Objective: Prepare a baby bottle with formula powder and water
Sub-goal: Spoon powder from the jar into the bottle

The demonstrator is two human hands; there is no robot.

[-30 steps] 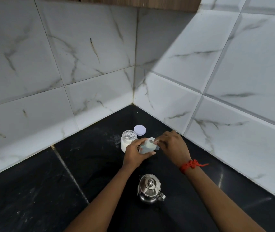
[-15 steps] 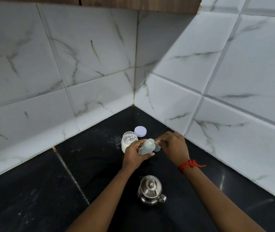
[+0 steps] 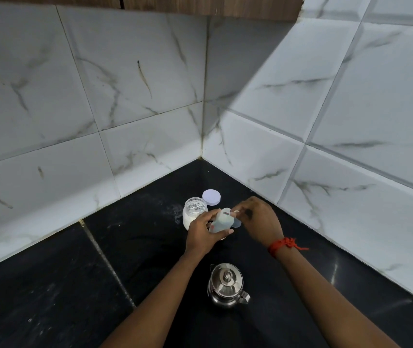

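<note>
Head view: beside the powder jar [image 3: 194,214], a tilted bottle [image 3: 221,222] is gripped by the left hand [image 3: 201,234], while a small scoop [image 3: 235,212] is pinched by the right hand [image 3: 260,219] at its mouth.

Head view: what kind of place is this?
Most likely a home kitchen corner. A black stone counter meets marble-look wall tiles under a wooden cabinet, and a steel kettle and an open jar of white powder stand on the counter.
</note>
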